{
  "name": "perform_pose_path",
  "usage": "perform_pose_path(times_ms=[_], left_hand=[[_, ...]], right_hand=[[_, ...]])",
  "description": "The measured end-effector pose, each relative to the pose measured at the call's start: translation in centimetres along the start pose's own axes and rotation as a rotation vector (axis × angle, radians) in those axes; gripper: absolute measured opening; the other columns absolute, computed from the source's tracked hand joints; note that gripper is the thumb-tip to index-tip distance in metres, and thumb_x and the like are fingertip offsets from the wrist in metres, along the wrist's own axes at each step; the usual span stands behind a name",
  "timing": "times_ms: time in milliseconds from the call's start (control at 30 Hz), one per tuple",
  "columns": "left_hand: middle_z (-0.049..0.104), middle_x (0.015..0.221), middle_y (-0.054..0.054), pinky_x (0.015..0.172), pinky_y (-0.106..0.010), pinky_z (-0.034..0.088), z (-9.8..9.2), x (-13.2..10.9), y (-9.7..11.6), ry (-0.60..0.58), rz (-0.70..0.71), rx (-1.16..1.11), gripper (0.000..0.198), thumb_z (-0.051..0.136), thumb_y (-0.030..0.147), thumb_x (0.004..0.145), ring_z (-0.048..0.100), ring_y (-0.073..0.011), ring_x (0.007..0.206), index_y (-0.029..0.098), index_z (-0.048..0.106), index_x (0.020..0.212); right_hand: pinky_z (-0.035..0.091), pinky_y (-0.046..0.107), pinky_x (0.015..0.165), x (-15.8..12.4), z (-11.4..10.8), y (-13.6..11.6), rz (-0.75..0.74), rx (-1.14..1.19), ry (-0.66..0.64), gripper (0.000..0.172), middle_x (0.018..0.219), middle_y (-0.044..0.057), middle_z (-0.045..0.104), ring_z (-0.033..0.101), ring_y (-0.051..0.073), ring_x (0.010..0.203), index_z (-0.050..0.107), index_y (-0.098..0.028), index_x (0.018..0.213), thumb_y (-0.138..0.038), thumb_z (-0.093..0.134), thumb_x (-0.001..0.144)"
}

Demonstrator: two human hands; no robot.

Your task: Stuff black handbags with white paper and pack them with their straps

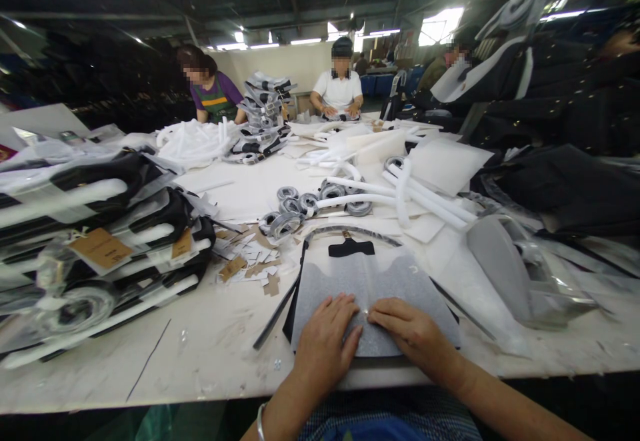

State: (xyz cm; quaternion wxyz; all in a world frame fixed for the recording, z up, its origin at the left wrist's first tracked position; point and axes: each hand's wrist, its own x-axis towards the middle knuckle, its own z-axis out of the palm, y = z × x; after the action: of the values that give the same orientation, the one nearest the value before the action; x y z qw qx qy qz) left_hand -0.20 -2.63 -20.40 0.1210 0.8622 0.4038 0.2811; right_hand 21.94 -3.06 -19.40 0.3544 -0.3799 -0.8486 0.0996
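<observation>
A grey foam sheet (370, 281) lies over a flat black bag at the near edge of the white table (210, 341). A black tab (351, 248) and a curved grey strap (350, 230) show at the bag's far end. My left hand (325, 344) lies flat on the foam near its front edge, fingers stretched out. My right hand (413, 334) rests beside it, fingers extended, their tips meeting the left hand's at a small fold in the foam.
Packed black bags in clear plastic (90, 248) pile up at the left. Paper scraps (247, 258), grey tape rolls (295, 208) and white foam tubes (400, 191) lie beyond the bag. A grey bagged item (515, 268) sits right. Other people (340, 88) work at the far end.
</observation>
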Motion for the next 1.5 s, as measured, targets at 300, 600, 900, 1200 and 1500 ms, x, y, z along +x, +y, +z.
perform_pose_path(times_ms=[300,600,900,1200,1500], left_hand=[[0.063,0.135,-0.007,0.109,-0.048,0.048,-0.1,0.1,0.0,0.013,0.004,-0.004,0.029,0.056,0.022,0.094,0.059,-0.0231,0.126,0.021,0.056,0.123],[0.063,0.136,-0.007,0.110,-0.049,0.047,0.0,-0.1,0.0,0.005,-0.008,-0.024,0.032,0.055,0.022,0.094,0.058,-0.0237,0.127,0.021,0.056,0.127],[0.062,0.136,-0.005,0.106,-0.049,0.051,-0.8,0.3,0.2,-0.012,0.041,0.025,0.036,0.054,0.023,0.095,0.060,-0.0240,0.125,0.025,0.058,0.131],[0.063,0.136,-0.005,0.105,-0.048,0.052,-0.5,0.3,0.1,-0.064,0.115,0.165,0.034,0.046,0.027,0.099,0.058,-0.0247,0.127,0.022,0.060,0.130],[0.033,0.159,-0.009,0.112,-0.054,0.039,-2.7,0.0,-0.3,-0.176,0.162,0.381,0.058,0.051,0.052,0.096,0.036,-0.0332,0.144,0.034,0.038,0.150]], right_hand=[[0.062,0.030,0.085,0.2,0.0,0.2,-0.001,-0.071,-0.001,0.033,0.103,0.009,0.074,0.071,0.018,0.094,0.071,-0.021,0.116,-0.014,0.043,0.100],[0.062,0.028,0.083,0.2,-0.3,-0.2,-0.014,-0.048,-0.006,0.032,0.100,0.010,0.074,0.071,0.016,0.092,0.072,-0.017,0.109,-0.012,0.043,0.098],[0.053,0.044,0.104,-0.1,-0.8,-0.2,-0.071,-0.264,-0.120,0.035,0.127,0.011,0.068,0.063,0.023,0.120,0.062,-0.015,0.130,-0.014,0.048,0.098],[0.047,0.056,0.103,0.4,-1.2,-0.3,0.019,-0.405,-0.392,0.035,0.130,0.008,0.067,0.061,0.031,0.121,0.064,-0.019,0.129,-0.025,0.047,0.100],[0.025,0.060,0.116,1.0,-3.8,1.9,-0.039,-0.318,-0.560,0.059,0.160,0.009,0.031,0.031,0.033,0.146,0.034,-0.031,0.154,-0.049,0.047,0.099]])
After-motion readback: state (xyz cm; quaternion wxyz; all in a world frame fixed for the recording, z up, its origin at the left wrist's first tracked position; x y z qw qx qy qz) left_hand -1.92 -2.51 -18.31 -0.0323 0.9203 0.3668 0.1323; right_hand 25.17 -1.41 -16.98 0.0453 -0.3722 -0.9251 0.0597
